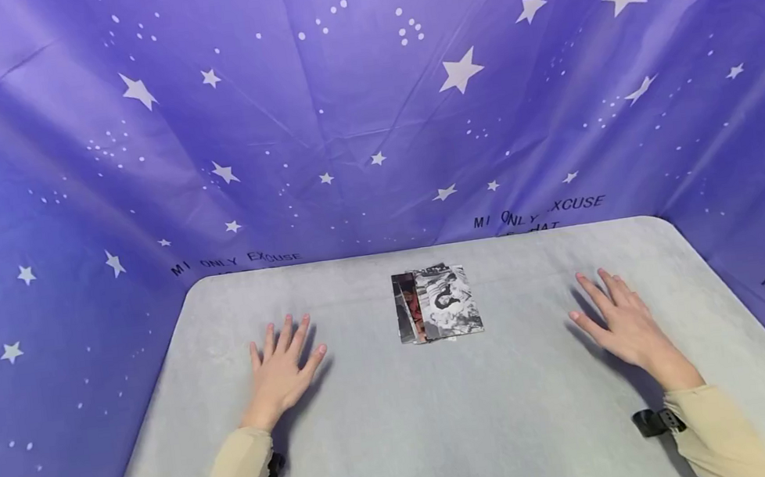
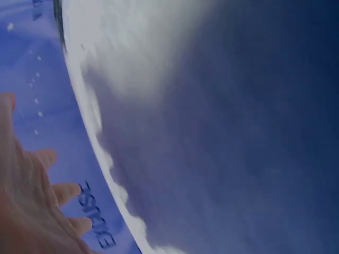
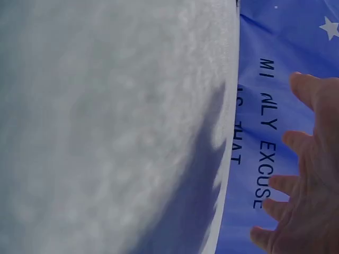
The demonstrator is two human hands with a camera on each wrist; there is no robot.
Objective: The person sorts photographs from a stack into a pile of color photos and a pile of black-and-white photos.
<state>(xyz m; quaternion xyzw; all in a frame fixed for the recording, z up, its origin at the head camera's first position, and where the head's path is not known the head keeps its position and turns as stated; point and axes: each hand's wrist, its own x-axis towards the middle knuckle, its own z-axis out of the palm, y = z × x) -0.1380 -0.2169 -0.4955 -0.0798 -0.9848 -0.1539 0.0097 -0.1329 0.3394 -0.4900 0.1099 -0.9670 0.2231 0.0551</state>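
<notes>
Near the back middle of the table lies a small loose stack of printed cards or photos [image 1: 449, 302]. The top one is black and white; a darker one with red [image 1: 413, 310] sticks out at its left. To the left of the stack, my left hand [image 1: 280, 372] is held palm down with fingers spread, casting a shadow on the table. On the other side my right hand [image 1: 626, 325] is likewise spread, apart from the stack. Neither hand holds anything. The wrist views show the left hand [image 2: 32, 196] and right hand [image 3: 307, 174] with their fingers extended.
A pale grey table [image 1: 404, 425] with rounded back corners stands under both hands. Purple cloth [image 1: 340, 117] with white stars and printed words hangs behind it and along both sides. Dark straps with small devices [image 1: 658, 421] sit at the sleeve cuffs.
</notes>
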